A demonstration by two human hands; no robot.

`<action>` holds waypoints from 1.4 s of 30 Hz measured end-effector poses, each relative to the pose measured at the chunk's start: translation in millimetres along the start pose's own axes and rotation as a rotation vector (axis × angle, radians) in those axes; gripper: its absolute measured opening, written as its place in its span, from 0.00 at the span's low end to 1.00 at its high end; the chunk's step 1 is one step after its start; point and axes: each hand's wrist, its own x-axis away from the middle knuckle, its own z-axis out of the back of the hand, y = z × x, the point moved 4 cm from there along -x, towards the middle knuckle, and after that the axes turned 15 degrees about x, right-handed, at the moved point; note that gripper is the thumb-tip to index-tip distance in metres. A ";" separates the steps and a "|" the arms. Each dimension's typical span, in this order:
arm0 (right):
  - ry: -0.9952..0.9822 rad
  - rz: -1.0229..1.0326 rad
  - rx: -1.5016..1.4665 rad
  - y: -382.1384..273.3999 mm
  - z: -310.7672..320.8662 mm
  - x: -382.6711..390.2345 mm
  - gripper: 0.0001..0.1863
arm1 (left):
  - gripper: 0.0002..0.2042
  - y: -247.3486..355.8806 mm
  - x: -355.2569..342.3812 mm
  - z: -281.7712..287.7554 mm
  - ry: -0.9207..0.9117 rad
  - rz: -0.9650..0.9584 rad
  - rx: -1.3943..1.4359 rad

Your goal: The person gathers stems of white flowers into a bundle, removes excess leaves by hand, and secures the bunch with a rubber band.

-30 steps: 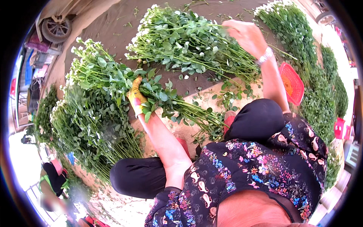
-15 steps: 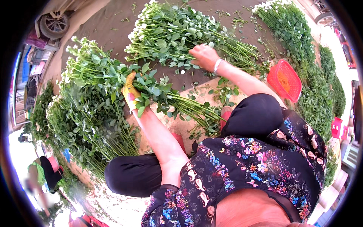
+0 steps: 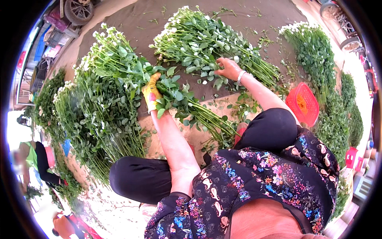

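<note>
My left hand (image 3: 151, 92), in a yellow patterned glove, is closed around a bunch of leafy white-flowered stems (image 3: 207, 117). The small white blooms of this bunch (image 3: 107, 46) point to the upper left, and its bare stem ends reach toward my knees. My bare right hand (image 3: 230, 69), a pale bracelet on its wrist, is at the near edge of a loose pile of the same flowers (image 3: 215, 44). Its fingers look apart, beside the leaves; their tips are partly lost among the greenery.
A large heap of flower stems (image 3: 103, 111) stands left of my arm. More bundles (image 3: 310, 51) line the right side. A red plastic basket (image 3: 302, 104) sits near my right knee. Cut leaves litter the dark ground sheet (image 3: 131, 24). Another person (image 3: 38, 159) is at far left.
The view has shifted, so the flowers and both hands appear farther right. My left hand keeps its hold on the bunch. My right hand stays by the pile, slightly nearer its front edge.
</note>
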 end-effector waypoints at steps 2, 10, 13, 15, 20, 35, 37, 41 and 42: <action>-0.041 -0.010 0.258 2.4 -9.4 1.5 0.26 | 0.11 1.8 3.3 -8.2 0.022 -0.004 0.024; 0.004 -0.038 0.282 13.7 24.5 0.2 0.14 | 0.11 -0.7 -4.8 6.6 -0.151 -0.169 -0.257; -0.043 0.020 0.209 -29.9 77.2 -6.4 0.20 | 0.16 -13.5 -0.7 45.2 -0.123 -0.180 -0.377; 0.136 0.045 0.081 -21.3 112.3 1.9 0.23 | 0.10 -6.4 -1.2 9.5 0.015 0.172 0.046; 0.187 0.124 -0.320 -24.1 166.9 0.8 0.23 | 0.14 23.1 14.7 -31.5 0.029 0.297 0.580; 0.236 0.221 -1.198 -89.1 109.5 33.5 0.16 | 0.30 15.5 15.5 -74.3 -0.493 0.189 0.528; 0.168 0.211 -1.280 -107.9 100.9 43.4 0.12 | 0.33 10.0 13.0 -63.0 -0.523 0.180 0.488; 0.130 0.341 -1.182 -111.7 114.7 50.0 0.08 | 0.39 6.1 4.5 -76.7 -0.623 0.165 0.452; 0.139 0.324 -1.133 -103.8 111.6 48.0 0.09 | 0.40 3.6 2.5 -86.5 -0.654 0.162 0.444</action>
